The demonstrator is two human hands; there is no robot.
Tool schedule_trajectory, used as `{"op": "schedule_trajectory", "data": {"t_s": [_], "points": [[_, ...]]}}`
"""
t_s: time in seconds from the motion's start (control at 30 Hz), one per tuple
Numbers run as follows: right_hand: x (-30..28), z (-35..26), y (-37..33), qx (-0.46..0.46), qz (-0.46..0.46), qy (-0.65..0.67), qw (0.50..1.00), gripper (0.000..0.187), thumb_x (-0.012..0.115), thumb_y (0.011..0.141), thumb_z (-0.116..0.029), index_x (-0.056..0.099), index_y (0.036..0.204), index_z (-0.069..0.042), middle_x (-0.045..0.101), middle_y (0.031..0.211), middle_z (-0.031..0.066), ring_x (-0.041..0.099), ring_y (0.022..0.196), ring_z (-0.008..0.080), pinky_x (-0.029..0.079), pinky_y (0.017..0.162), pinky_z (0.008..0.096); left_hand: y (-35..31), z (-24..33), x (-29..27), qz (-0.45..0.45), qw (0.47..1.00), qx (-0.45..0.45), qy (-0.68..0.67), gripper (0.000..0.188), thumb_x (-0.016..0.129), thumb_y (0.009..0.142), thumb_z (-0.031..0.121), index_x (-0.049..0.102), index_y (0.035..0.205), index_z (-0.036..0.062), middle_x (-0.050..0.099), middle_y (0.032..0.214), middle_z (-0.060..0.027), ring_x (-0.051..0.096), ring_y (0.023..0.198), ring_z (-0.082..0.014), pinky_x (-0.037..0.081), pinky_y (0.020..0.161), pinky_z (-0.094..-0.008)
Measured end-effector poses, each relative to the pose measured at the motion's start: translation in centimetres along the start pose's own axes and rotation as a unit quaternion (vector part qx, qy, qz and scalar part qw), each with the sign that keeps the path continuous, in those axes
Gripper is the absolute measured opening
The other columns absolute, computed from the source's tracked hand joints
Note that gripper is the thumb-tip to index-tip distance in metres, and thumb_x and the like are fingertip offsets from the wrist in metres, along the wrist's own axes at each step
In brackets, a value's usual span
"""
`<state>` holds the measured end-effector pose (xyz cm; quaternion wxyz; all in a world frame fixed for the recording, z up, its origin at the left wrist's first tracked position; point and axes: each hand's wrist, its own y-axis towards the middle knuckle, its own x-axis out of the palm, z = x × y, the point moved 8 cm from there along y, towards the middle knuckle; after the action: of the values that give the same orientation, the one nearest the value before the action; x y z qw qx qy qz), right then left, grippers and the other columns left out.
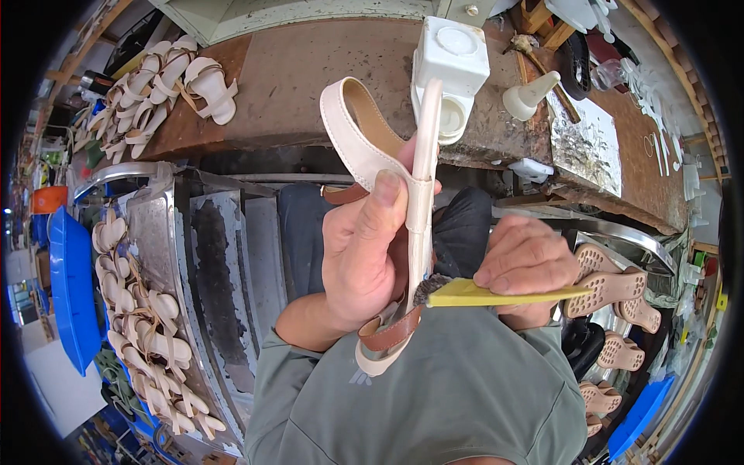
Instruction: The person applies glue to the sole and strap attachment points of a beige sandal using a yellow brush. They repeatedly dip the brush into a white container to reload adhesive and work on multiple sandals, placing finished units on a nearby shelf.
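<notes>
Left grip [363, 252] pinches the cream sandal [419, 213] on end at dial-centre; right grip [531, 256] clasps the yellow brush [469, 293], bristles at the sandal's five-o'clock edge. Edge-brushing, seemingly; next calls for steady, light strokes.

The person wore a grey-green T-shirt [449, 395] with short, loose sleeves [267, 380], seams curving down from the shoulders and a small mark [360, 378] of slanted bars on the chest. Dark, creased trousers [463, 229] covered the legs. The left hand [360, 256] and right hand [528, 256] were bare.
</notes>
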<state>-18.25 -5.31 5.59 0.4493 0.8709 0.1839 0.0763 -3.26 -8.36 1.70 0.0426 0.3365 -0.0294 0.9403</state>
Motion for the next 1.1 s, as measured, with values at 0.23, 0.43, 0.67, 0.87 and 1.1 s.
{"op": "schedule_trajectory", "data": {"t_s": [0.23,0.43,0.67,0.87,1.1], "points": [[-0.3,0.9,0.7,0.065,0.029,0.040,0.997,0.018,0.075,0.070,-0.009,0.066,0.080,0.002,0.066,0.070,0.0118,0.062,0.056,0.0207,0.043,0.047,0.0305,-0.1,1.0,-0.1,0.020,0.998,0.058,0.009,0.046,0.040,0.098,0.029,0.057,0.106,-0.0125,0.060,0.106,-0.0138,0.053,0.060,-0.0083,0.040,0.050,-0.0218],[0.4,-0.1,0.6,0.059,0.047,0.027,0.997,0.014,0.070,0.070,-0.004,0.066,0.081,0.003,0.066,0.071,0.0136,0.062,0.057,0.0224,0.045,0.049,0.0313,-0.7,1.9,0.3,-0.029,0.996,0.088,0.013,0.047,0.037,0.099,0.029,0.053,0.112,-0.0134,0.058,0.109,-0.0146,0.054,0.061,-0.0095,0.042,0.052,-0.0227],[0.5,-0.5,2.1,-0.015,0.066,-0.080,0.994,0.016,0.069,0.071,-0.002,0.064,0.085,0.004,0.066,0.074,0.0145,0.061,0.058,0.0221,0.046,0.051,0.0317,-1.5,2.2,0.3,-0.038,0.996,0.075,0.003,0.051,0.036,0.099,0.033,0.050,0.117,-0.0124,0.057,0.105,-0.0150,0.056,0.063,-0.0115,0.047,0.053,-0.0243],[1.2,-2.3,1.5,-0.051,0.039,-0.129,0.990,0.023,0.072,0.067,-0.002,0.063,0.087,0.004,0.066,0.080,0.0155,0.061,0.059,0.0229,0.045,0.049,0.0302,-2.3,2.1,0.1,-0.029,0.997,0.039,-0.060,0.050,0.033,0.099,0.033,0.049,0.119,-0.0110,0.057,0.107,-0.0158,0.058,0.071,-0.0134,0.049,0.059,-0.0256],[5.0,-4.1,1.1,-0.046,-0.076,-0.054,0.995,0.020,0.073,0.069,-0.006,0.067,0.086,0.002,0.066,0.076,0.0135,0.062,0.059,0.0211,0.046,0.050,0.0285,-2.7,2.6,-0.5,-0.104,0.987,0.067,-0.099,0.053,0.028,0.099,0.034,0.041,0.128,-0.0083,0.049,0.127,-0.0186,0.055,0.101,-0.0172,0.045,0.084,-0.0282]]}}
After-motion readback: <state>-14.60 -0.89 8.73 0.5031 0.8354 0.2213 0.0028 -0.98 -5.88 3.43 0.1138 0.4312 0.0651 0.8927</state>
